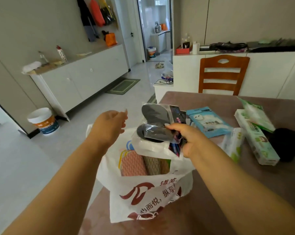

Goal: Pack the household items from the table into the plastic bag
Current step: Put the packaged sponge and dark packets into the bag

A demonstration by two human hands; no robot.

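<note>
White plastic bag with red print [143, 192] stands open at the near left corner of the brown table [245, 192]; pink and tan textured cloths [143, 162] already inside. Right hand [187, 139], fingers closed on a clear packet of grey insoles [153, 121], holds it over the bag mouth. Left hand [109, 126] hovers beyond the bag, fingers loosely open, gripping nothing. Blue pouch [209, 121] and green-white tissue packs [257, 141] lie to the right, unpacked. Risk: bag unsupported; the packet may catch the rim, collapsing or tipping it off the edge.
</note>
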